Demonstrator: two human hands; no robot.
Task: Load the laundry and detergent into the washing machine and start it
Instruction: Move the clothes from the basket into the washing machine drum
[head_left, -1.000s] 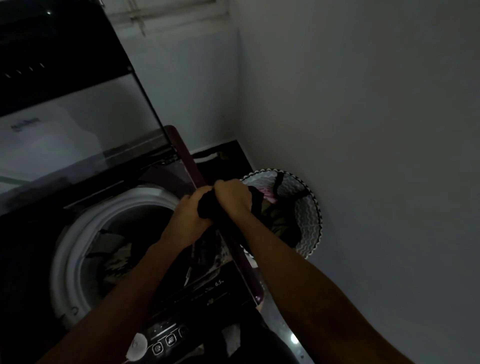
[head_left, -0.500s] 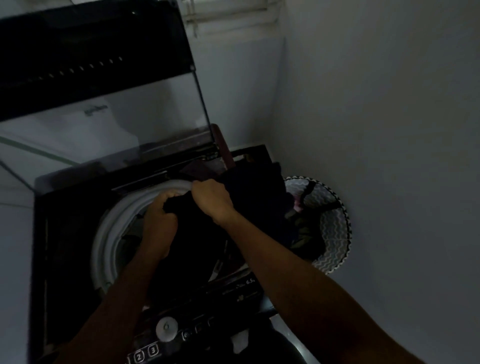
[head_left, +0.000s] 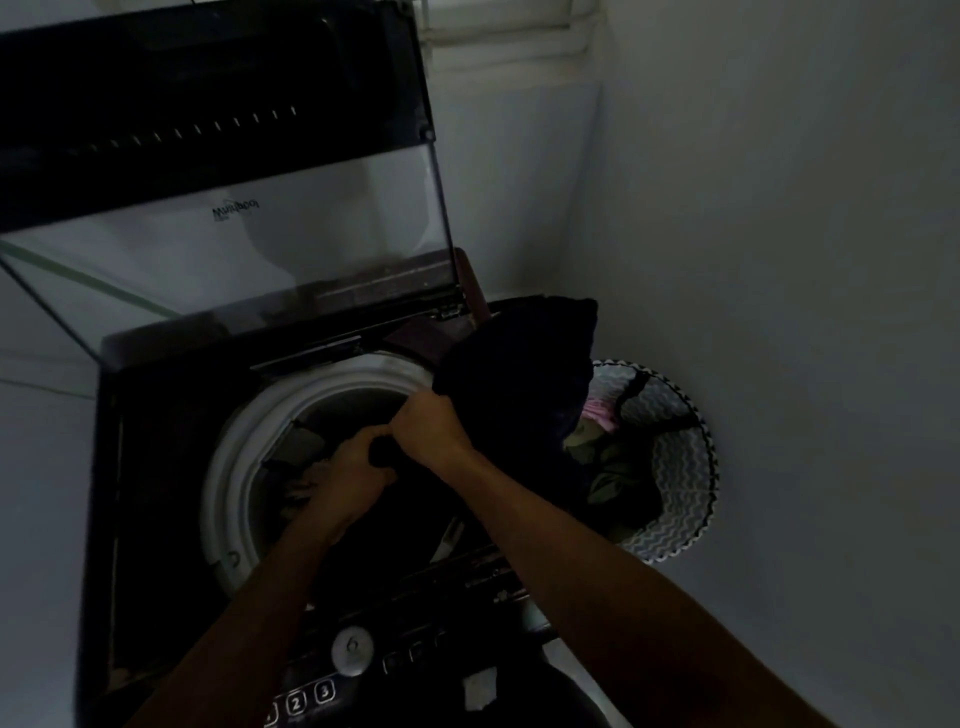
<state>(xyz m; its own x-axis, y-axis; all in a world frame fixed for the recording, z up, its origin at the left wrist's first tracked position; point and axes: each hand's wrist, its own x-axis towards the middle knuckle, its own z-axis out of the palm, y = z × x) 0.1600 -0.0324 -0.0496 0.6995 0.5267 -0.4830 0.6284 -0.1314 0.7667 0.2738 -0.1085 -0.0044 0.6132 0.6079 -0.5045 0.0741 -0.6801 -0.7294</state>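
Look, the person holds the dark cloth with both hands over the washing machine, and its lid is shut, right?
Not quite. The lid is open, standing up behind the drum, as the head view shows. The rest holds: the left hand and right hand both grip the dark cloth over the washing machine.

A dark top-loading washer (head_left: 156, 467) stands in the corner, its glass lid (head_left: 234, 249) raised upright at the back. Inside the white ring of the drum (head_left: 228, 467) lie some clothes (head_left: 306, 478), dim and hard to tell apart. Just right of the washer, against the wall, a patterned basket (head_left: 685, 467) holds more laundry (head_left: 608, 467), green and pink pieces among it.
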